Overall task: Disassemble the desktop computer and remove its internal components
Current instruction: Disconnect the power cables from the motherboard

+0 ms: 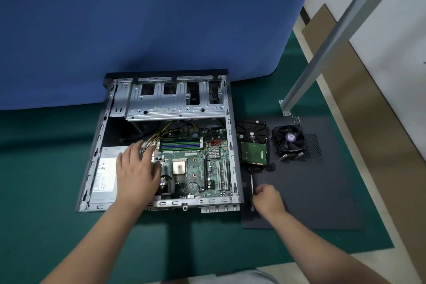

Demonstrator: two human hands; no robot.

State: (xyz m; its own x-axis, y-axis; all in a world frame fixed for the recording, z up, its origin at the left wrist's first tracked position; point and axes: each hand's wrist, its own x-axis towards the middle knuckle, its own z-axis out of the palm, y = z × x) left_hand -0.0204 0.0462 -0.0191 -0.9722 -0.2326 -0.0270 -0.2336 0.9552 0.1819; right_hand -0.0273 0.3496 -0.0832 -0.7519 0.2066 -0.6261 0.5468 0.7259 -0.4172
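Desktop computer case lies open on its side on the green mat of the counter, motherboard and grey power supply exposed. Left hand rests flat inside it, fingers spread and straight over the power supply's edge and the yellow cables. Right hand is on the dark side panel just right of the case, fingers curled round a thin stick-like part, near the hard drive and cooler fan.
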